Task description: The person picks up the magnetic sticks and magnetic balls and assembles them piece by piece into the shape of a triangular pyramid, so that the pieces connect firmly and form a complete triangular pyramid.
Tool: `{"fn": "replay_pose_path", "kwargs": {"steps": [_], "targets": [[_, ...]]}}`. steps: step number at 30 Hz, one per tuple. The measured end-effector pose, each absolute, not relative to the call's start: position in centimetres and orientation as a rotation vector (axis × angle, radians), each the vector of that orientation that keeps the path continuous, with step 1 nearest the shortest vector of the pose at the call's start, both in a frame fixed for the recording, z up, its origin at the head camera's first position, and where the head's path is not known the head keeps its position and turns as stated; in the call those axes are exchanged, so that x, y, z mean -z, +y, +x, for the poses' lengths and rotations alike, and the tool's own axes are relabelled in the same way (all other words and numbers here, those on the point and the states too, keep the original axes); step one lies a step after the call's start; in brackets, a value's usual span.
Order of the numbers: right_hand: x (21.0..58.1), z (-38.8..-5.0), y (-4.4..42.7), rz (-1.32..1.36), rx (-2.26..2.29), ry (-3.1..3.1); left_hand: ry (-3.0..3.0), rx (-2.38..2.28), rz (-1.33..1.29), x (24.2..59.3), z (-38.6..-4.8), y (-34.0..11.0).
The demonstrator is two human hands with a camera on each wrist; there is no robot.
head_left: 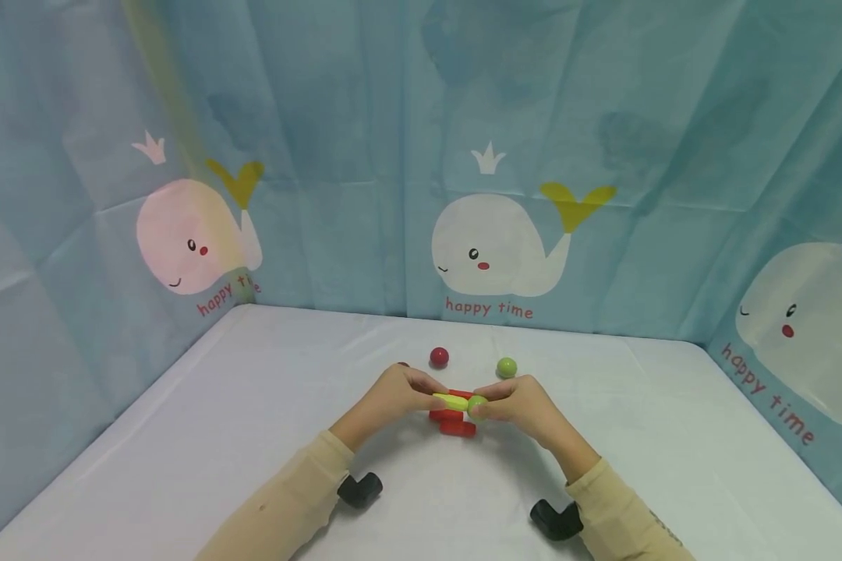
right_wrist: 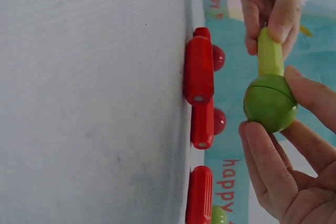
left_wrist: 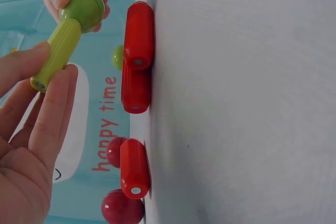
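Observation:
In the head view my left hand pinches a yellow-green ribbed rod between thumb and fingers. My right hand holds a glossy green ball by its side. One end of the rod touches the ball, as the left wrist view shows with the rod and ball in line. A small metal disc sits in the rod's free end. Both pieces are held above the table. Below them lie red rods, three in all, with metal discs in the ends that show.
Behind the hands on the white table are a red ball and another green ball. A second red ball is mostly hidden by my left hand. Black bent pieces show beside both sleeves. A blue whale-print curtain borders the table.

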State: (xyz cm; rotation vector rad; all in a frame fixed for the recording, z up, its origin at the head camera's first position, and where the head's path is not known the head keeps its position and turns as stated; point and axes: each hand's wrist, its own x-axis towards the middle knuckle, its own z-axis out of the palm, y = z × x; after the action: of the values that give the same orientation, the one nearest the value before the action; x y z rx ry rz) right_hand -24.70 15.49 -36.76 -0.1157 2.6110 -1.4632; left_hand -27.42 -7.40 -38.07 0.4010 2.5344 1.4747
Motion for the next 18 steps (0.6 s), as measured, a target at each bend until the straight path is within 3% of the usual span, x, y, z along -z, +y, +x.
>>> {"fn": "replay_pose_path", "kwargs": {"steps": [18], "targets": [[36.58, -24.60, 15.61, -0.138, 1.446, 2.627, 2.540, -1.479, 0.344, 38.31, -27.39, -7.49]]}}
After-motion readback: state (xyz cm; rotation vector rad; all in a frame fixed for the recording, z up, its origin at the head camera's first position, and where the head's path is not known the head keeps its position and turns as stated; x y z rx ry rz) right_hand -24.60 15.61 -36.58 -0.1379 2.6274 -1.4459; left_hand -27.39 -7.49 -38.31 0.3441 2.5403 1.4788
